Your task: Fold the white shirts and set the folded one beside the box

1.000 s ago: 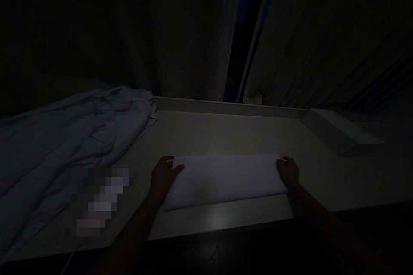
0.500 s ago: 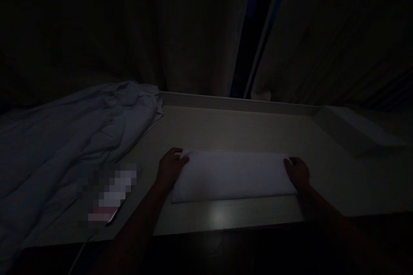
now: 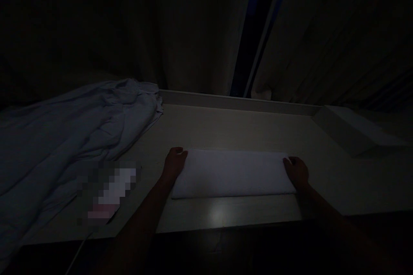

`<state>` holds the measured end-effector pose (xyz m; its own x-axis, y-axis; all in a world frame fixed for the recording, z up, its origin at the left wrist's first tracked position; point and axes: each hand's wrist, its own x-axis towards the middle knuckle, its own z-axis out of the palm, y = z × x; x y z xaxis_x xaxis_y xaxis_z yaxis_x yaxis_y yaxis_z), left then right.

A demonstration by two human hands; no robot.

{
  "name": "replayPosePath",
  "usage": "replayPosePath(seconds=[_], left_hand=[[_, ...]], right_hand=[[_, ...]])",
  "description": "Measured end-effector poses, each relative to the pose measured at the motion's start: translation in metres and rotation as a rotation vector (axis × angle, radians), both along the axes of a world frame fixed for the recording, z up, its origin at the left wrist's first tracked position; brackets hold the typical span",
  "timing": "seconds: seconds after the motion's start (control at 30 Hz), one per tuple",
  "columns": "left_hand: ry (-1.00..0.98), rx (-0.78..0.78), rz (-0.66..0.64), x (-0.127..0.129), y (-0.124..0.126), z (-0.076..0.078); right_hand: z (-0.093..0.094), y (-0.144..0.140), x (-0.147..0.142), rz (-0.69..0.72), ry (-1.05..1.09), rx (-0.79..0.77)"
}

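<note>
A white cloth point(image 3: 235, 175), folded into a long flat strip, lies on the pale tabletop point(image 3: 238, 126) in front of me. At its far left corner is my left hand point(image 3: 174, 163), fingers curled and thumb against the cloth's edge. My right hand point(image 3: 297, 172) pinches the far right corner, with its thumb on the edge and the fingers bent in behind. The dim light hides how much fabric sits between the fingers of each hand.
Crumpled light fabric point(image 3: 109, 116) covers the table's left side. Close to it lies a blurred-out flat object point(image 3: 116, 189) with a cable point(image 3: 77, 251). A pale box-like block point(image 3: 351, 131) stands on the right. Dark curtains point(image 3: 193, 30) hang behind the low back ledge point(image 3: 232, 102).
My left hand has shifted slightly away from me and rightward, its thumb now nearer the cloth's far corner. My right hand and the cloth have hardly moved.
</note>
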<state>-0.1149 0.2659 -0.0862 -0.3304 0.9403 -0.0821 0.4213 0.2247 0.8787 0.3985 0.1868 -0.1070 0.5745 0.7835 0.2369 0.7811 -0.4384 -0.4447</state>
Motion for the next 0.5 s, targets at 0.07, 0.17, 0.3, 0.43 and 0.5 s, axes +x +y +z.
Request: replayPosePath(seconds=[0.07, 0.17, 0.3, 0.43, 0.5], left_hand=[[0.035, -0.005, 0.020, 0.0007, 0.0014, -0.0015], [0.044, -0.005, 0.021, -0.0002, 0.0002, -0.0018], [-0.020, 0.030, 0.023, -0.0016, -0.0039, 0.0017], [-0.032, 0.079, 0.020, -0.0018, -0.0051, 0.0025], [-0.002, 0.080, 0.012, -0.0019, -0.0036, -0.0003]], right_hand=[[0.0007, 0.0001, -0.0002, -0.005, -0.001, 0.000], [0.0010, 0.0009, 0.0008, -0.008, -0.002, -0.025], [-0.0009, 0.0023, 0.0026, -0.003, -0.018, -0.024], [-0.0024, 0.0029, 0.0026, -0.005, -0.039, -0.021], [-0.0022, 0.0027, 0.0024, -0.001, -0.038, -0.031]])
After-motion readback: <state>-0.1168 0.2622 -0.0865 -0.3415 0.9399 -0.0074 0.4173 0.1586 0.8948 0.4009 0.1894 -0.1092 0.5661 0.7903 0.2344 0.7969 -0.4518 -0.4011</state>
